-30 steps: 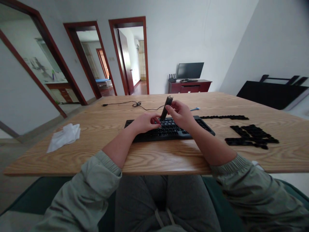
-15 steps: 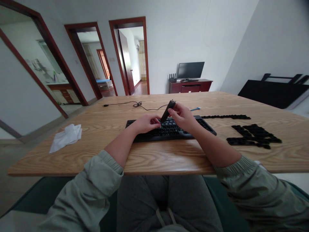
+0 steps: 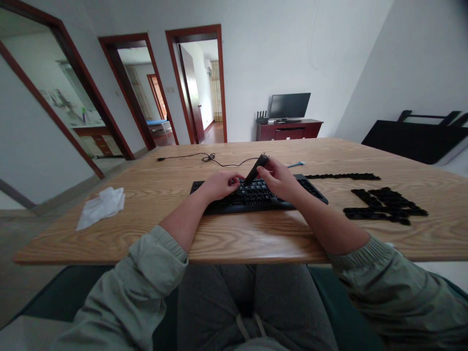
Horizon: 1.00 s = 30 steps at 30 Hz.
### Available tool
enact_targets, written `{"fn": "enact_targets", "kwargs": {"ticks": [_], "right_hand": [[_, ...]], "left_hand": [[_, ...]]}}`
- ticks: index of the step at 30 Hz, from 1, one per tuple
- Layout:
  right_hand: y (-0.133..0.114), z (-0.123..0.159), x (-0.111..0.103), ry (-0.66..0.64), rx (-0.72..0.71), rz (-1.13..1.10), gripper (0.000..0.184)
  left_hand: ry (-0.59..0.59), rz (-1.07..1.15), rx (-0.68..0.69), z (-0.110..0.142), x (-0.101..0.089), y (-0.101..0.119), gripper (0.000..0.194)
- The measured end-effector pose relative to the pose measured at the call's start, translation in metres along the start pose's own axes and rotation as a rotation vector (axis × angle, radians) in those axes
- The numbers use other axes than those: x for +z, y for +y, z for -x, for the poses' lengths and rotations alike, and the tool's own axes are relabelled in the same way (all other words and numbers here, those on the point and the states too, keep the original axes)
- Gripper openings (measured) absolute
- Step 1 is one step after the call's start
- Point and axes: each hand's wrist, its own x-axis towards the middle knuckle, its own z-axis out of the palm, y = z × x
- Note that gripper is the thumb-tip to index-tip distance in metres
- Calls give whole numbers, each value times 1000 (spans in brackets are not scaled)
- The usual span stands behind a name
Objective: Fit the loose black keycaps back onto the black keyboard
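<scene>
A black keyboard (image 3: 252, 200) lies on the table in front of me. My right hand (image 3: 280, 178) is closed round a black stick-shaped tool (image 3: 256, 169), held at a slant above the keys. Its lower end meets the upper key rows, close to my left fingertips; its exact kind I cannot make out. My left hand (image 3: 223, 185) rests on the left part of the keyboard, fingers half curled, with the thumb and index finger apart. Right of the keyboard lie rows of small black pieces (image 3: 387, 204) that look like keycaps, with another long row (image 3: 343, 176) behind them.
A black cable (image 3: 208, 157) with a USB plug runs across the wooden table (image 3: 153, 195) behind the keyboard. A small blue-handled item (image 3: 296, 165) lies behind my right hand. White tissue (image 3: 102, 207) sits at the left. Beyond stands a monitor on a red cabinet (image 3: 288, 130).
The tool and my right hand have shifted very slightly right and down. My left hand stays at almost the same spot on the keyboard.
</scene>
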Motion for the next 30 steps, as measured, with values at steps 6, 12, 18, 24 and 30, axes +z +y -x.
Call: {"fn": "enact_targets", "kwargs": {"ticks": [6, 12, 18, 24, 30], "right_hand": [[-7, 6, 2, -31, 36, 55, 20], [-12, 10, 1, -116, 7, 19, 18], [-10, 6, -2, -98, 6, 11, 24], [-10, 9, 7, -31, 71, 84, 32], [-10, 13, 14, 13, 116, 135, 29]], "left_hand": [[-26, 11, 14, 2, -1, 3, 33], [-32, 64, 134, 3, -3, 6, 34], [10, 70, 257, -6, 1, 7, 27], [-3, -29, 277, -8, 0, 6, 28], [-82, -64, 213, -3, -10, -2, 41]]}}
